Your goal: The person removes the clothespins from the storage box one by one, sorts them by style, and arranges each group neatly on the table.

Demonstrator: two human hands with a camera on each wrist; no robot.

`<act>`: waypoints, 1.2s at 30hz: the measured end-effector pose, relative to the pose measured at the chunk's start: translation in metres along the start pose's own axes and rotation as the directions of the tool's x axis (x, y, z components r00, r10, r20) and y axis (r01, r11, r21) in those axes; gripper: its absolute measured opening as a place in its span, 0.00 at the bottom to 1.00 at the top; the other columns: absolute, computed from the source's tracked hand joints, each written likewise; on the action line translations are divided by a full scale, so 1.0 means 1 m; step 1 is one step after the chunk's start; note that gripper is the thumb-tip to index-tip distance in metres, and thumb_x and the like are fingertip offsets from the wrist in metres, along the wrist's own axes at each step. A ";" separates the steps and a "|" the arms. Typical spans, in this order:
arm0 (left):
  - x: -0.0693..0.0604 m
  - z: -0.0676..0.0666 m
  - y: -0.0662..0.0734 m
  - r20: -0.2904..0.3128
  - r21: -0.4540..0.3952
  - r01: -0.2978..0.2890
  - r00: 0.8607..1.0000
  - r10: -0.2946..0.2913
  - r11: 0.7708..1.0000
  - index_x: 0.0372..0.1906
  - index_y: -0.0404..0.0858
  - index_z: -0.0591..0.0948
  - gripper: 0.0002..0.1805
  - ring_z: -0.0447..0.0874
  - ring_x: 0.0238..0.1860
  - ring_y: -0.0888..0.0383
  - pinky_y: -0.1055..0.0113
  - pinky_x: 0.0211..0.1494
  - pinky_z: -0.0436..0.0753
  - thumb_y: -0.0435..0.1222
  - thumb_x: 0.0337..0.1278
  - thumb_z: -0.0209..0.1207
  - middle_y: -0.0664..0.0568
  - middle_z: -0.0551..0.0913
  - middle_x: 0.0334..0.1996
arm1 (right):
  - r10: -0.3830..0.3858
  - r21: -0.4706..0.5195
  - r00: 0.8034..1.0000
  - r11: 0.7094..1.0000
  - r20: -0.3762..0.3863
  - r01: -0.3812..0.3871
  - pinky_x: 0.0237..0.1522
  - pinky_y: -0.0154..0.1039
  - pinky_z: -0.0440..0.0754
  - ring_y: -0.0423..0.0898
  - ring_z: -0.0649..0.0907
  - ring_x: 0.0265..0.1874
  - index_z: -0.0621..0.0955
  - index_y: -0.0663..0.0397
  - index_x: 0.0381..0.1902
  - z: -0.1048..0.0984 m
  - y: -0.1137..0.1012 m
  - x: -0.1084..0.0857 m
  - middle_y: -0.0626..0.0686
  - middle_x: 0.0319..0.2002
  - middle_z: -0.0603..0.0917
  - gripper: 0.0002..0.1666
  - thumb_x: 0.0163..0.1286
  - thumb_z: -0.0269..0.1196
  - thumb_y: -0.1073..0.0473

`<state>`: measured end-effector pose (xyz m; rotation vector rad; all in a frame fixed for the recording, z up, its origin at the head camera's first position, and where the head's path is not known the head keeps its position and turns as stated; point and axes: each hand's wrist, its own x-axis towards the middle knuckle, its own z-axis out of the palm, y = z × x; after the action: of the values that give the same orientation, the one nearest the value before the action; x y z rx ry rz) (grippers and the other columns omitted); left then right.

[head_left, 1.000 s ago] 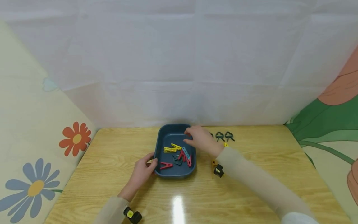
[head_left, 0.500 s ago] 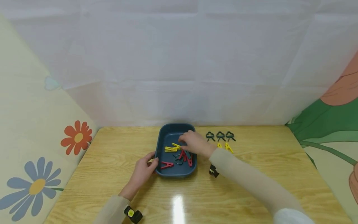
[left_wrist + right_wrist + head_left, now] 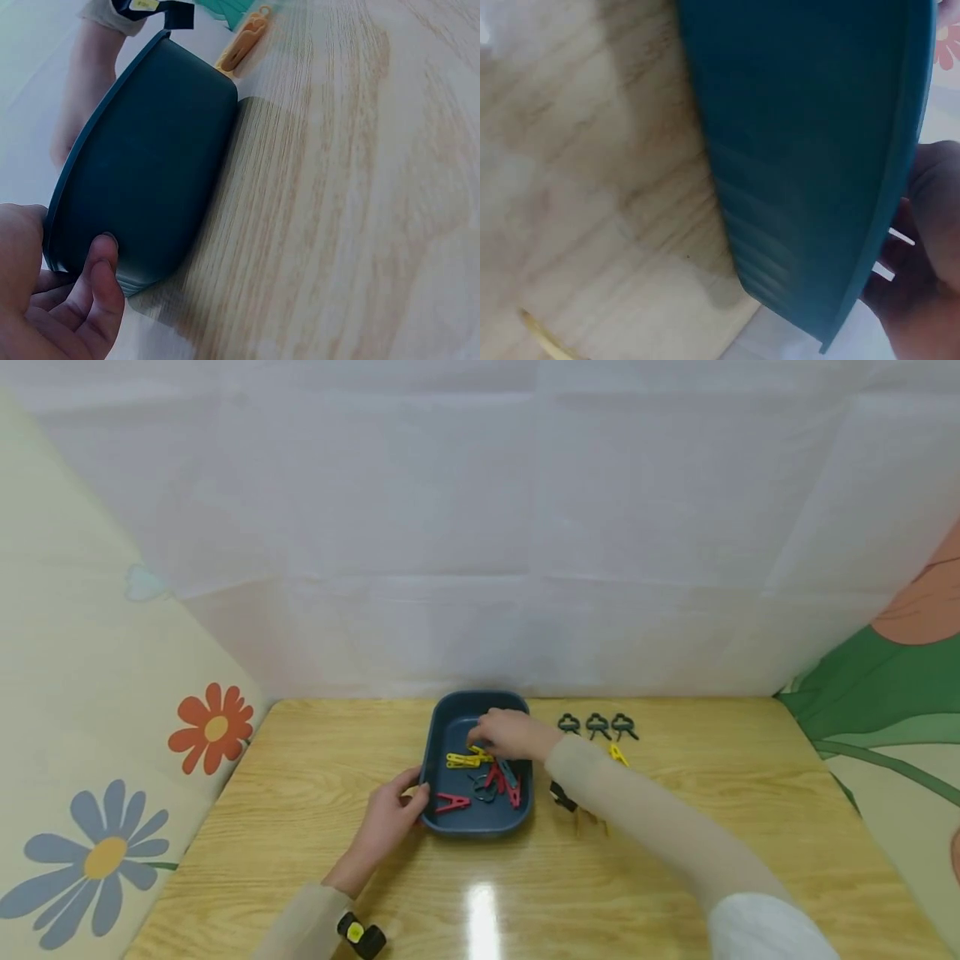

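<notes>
The head view shows yellow clips [image 3: 462, 761] and red clips [image 3: 453, 802] inside the tray [image 3: 483, 821] on the surface [image 3: 337, 777]; the wrist views show its outer wall, the left one also an orange clip [image 3: 246, 41] beyond it. The left hand [image 3: 390, 812] grips the rim, fingers bent against the outside. The right hand [image 3: 510, 733], fingers part-curled, hangs over the tray near the yellow clips; whether it pinches one I cannot tell.

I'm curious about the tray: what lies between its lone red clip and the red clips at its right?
A dark green clip lies between the lone red clip and the red clips, inside the blue tray; the head view shows it.
</notes>
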<state>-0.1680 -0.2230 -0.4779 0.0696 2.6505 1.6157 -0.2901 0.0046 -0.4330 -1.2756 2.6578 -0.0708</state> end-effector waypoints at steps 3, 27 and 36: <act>0.000 0.000 0.001 0.004 -0.001 0.006 1.000 -0.006 1.000 0.69 0.30 0.77 0.22 0.87 0.32 0.56 0.67 0.30 0.85 0.31 0.75 0.57 0.34 0.83 0.56 | -0.017 -0.021 0.999 1.000 0.047 0.018 0.61 0.45 0.79 0.50 0.80 0.61 0.84 0.40 0.65 -0.002 0.000 0.003 0.48 0.60 0.84 0.21 0.80 0.59 0.62; -0.001 -0.001 0.005 0.013 -0.003 0.016 1.000 -0.016 1.000 0.69 0.29 0.76 0.22 0.88 0.34 0.55 0.64 0.32 0.87 0.31 0.75 0.57 0.33 0.82 0.59 | 0.047 -0.001 0.999 0.999 0.025 -0.047 0.52 0.41 0.83 0.47 0.84 0.49 0.87 0.48 0.49 -0.001 0.004 0.008 0.50 0.48 0.87 0.09 0.73 0.69 0.59; -0.002 -0.002 0.005 0.010 -0.014 0.010 1.000 -0.010 1.000 0.68 0.29 0.77 0.21 0.88 0.34 0.54 0.64 0.32 0.87 0.30 0.75 0.57 0.32 0.82 0.58 | 0.060 -0.034 0.997 0.998 0.055 -0.058 0.60 0.44 0.80 0.50 0.80 0.61 0.81 0.40 0.66 0.001 0.006 0.013 0.51 0.61 0.80 0.23 0.76 0.65 0.61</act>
<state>-0.1661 -0.2225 -0.4729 0.0634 2.6269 1.6266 -0.3018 -0.0018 -0.4369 -1.1894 2.6571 0.0170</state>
